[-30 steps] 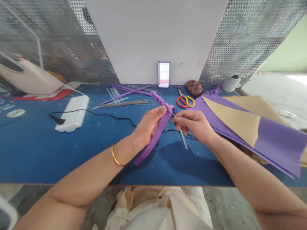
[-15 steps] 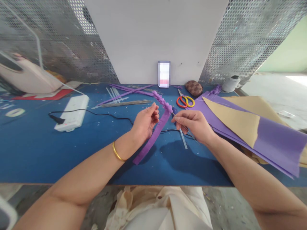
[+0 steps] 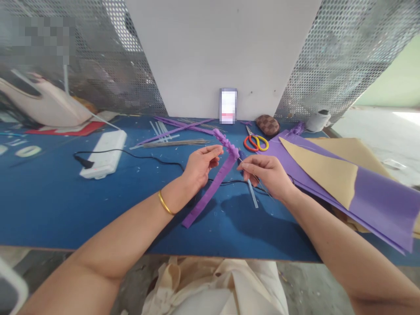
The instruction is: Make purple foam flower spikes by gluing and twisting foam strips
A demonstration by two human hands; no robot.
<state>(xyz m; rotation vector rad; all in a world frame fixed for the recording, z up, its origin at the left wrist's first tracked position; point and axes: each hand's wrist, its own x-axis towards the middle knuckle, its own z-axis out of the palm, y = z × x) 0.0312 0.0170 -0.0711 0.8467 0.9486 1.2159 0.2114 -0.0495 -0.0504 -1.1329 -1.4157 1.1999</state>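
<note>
My right hand (image 3: 267,173) is pinched shut on a thin wire stem. A purple foam strip (image 3: 210,192) is wound onto that stem in a bumpy spiral (image 3: 226,142), and its loose tail slants down to the blue table (image 3: 65,205). My left hand (image 3: 200,166) hovers just left of the spiral with its fingers loosely apart. Its fingertips are close to the strip and hold nothing. A gold bangle sits on the left wrist. A clear glue stick (image 3: 252,194) lies under my right hand.
Orange and yellow scissors (image 3: 256,142), a checkered pouch (image 3: 268,124) and a propped phone (image 3: 228,106) sit behind the hands. Purple and tan sheets (image 3: 328,170) cover the right side. A white power strip (image 3: 105,153), black cable (image 3: 147,156) and a wire bundle (image 3: 177,142) lie to the left.
My left hand let go of the purple strip, drew back to the left, and now reaches toward the spiral again with open fingers. My right hand kept its pinch on the stem.
</note>
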